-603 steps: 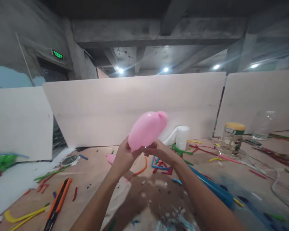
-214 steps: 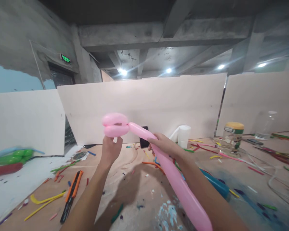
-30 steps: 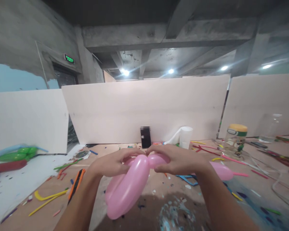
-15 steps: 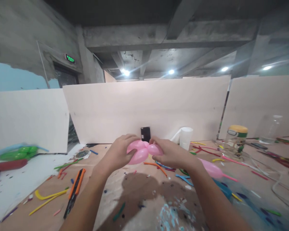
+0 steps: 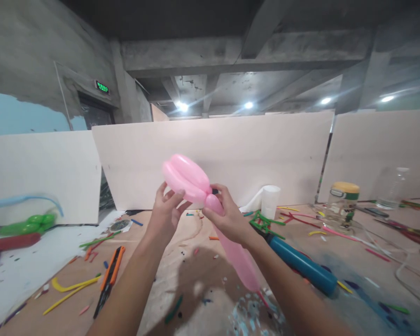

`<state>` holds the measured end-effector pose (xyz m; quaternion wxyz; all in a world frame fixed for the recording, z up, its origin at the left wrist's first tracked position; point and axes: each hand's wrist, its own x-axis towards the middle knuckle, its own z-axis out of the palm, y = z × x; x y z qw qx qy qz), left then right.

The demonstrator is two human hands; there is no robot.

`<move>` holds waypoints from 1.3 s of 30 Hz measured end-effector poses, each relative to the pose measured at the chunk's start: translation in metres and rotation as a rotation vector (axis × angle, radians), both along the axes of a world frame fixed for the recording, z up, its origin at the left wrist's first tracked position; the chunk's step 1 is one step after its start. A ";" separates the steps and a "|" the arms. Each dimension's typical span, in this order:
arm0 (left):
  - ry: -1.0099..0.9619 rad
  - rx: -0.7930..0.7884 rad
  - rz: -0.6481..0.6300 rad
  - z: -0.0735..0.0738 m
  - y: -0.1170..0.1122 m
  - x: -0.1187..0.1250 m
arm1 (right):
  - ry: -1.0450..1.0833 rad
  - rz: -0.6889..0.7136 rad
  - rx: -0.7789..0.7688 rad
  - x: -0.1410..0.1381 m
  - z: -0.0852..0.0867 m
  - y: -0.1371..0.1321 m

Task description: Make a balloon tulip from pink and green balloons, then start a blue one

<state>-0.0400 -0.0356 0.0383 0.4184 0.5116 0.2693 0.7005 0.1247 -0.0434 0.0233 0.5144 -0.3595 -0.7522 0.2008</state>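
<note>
A pink twisting balloon [image 5: 189, 175] is held up over the table between my two hands. Its upper left end is a folded double loop, pinched to a twist near the middle. My left hand [image 5: 168, 210] cups the loop from below, thumb in front and fingers behind. Around the small bubble just right of the twist, my right hand [image 5: 227, 214] has its thumb and fingers closed. From under that hand the long pink tail slants down to the right and ends in a thin uninflated tip near the tabletop.
A blue balloon pump [image 5: 301, 261] lies at right, beside green balloon strips [image 5: 266, 221]. Behind stand a white paper roll [image 5: 271, 200] and a yellow-lidded bottle [image 5: 343, 205]. An orange utility knife [image 5: 110, 275] rests left. White panels [image 5: 213, 154] border the table's back.
Both hands have turned and lifted the balloon, so its loop now points up left. The tail has swung from the right to below my right hand, exposing the pump.
</note>
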 end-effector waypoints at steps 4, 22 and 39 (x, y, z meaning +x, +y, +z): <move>0.110 0.110 -0.110 0.002 -0.008 0.006 | 0.013 0.049 -0.071 0.000 -0.002 0.005; 0.317 0.225 -0.075 0.008 -0.023 0.005 | -0.110 -0.068 -0.018 0.012 0.017 -0.017; 0.469 0.258 -0.047 0.002 -0.017 0.007 | 0.214 0.200 -0.050 0.020 0.011 0.005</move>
